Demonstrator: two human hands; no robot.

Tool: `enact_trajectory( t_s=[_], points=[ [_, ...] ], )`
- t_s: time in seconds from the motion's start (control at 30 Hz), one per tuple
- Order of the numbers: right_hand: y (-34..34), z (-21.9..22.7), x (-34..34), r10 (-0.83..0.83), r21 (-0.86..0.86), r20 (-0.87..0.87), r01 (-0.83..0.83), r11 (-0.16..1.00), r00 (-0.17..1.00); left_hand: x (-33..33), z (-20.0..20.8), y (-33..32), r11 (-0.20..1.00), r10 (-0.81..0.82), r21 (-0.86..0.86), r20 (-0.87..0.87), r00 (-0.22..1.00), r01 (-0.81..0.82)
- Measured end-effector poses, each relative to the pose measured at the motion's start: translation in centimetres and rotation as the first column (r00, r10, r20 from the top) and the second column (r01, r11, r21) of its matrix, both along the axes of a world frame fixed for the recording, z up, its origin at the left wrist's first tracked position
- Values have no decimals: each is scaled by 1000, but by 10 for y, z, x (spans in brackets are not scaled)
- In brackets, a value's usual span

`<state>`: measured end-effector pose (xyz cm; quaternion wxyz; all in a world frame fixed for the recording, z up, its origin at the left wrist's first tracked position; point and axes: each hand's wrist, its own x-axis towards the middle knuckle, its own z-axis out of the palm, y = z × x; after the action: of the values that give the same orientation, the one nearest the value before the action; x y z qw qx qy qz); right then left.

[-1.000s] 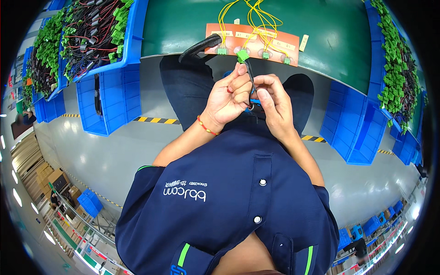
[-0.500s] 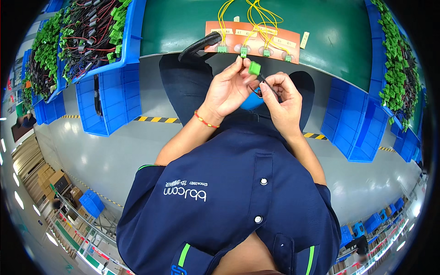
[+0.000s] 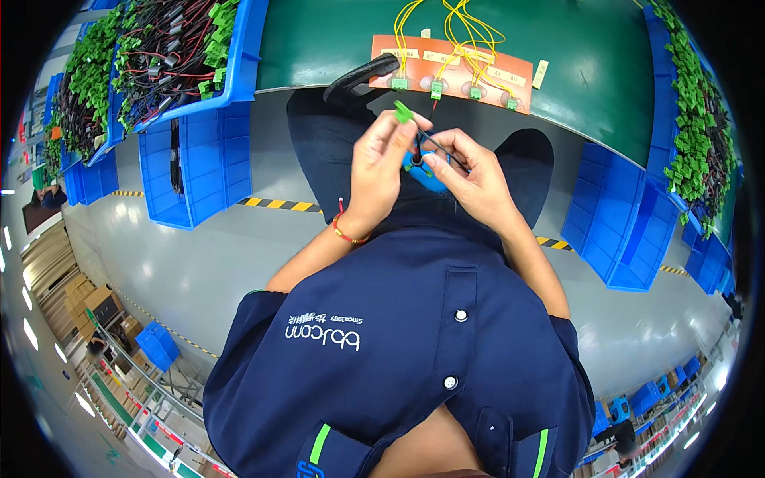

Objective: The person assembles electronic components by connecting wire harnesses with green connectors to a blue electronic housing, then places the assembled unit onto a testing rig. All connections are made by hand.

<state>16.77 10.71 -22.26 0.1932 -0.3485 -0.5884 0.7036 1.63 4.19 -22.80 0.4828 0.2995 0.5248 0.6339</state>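
My left hand (image 3: pixel 378 163) pinches a green terminal connector (image 3: pixel 404 111) between thumb and fingers, just short of the table edge. A black cable (image 3: pixel 454 158) runs between my hands, and my right hand (image 3: pixel 476 177) grips it with thumb and bent fingers. Beneath both hands is a blue object (image 3: pixel 427 174), partly hidden, its kind unclear. Beyond them lies an orange-brown board (image 3: pixel 454 60) with several green sockets and yellow wires (image 3: pixel 468 36). A thin dark reddish wire (image 3: pixel 435 110) hangs from the second green socket (image 3: pixel 436 89) from the left.
The green table (image 3: pixel 590 72) carries the board, and a black curved handle-like piece (image 3: pixel 360 77) reaches over its edge. Blue bins (image 3: pixel 242 60) at left hold cables with green connectors; more green connectors (image 3: pixel 692 151) lie at right. Blue crates (image 3: pixel 610 215) stand below the table.
The green connector has moved left, from between my hands to my left fingertips. My left hand has drawn back from the second socket. The whole view has shifted slightly.
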Motion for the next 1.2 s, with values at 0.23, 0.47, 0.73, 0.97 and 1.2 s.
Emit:
enact_trajectory(
  t_s=[0.23, 0.47, 0.73, 0.97, 1.2],
  points=[
    [-12, -18, 7, -12, 63, 9, 12, 998, 1000, -18, -11, 11, 992, 72, -105, 35, 997, -68],
    [-14, -19, 10, 50, 86, 77, -57, 995, 996, -18, -13, 13, 985, 117, -102, -198, 973, -139],
    [-14, -13, 8, 92, 123, 95, -104, 987, 991, -11, -12, 22, 985, 169, -38, -32, 985, -170],
    [-18, -37, 14, 167, -192, 10, -162, 968, 986, -23, -41, 1, 949, -201, -287, -223, 954, 133],
    [-9, -64, 26, -113, -664, -111, 11, 747, 987, -1, -40, -6, 924, -194, -281, 244, 950, 260]
  ],
)
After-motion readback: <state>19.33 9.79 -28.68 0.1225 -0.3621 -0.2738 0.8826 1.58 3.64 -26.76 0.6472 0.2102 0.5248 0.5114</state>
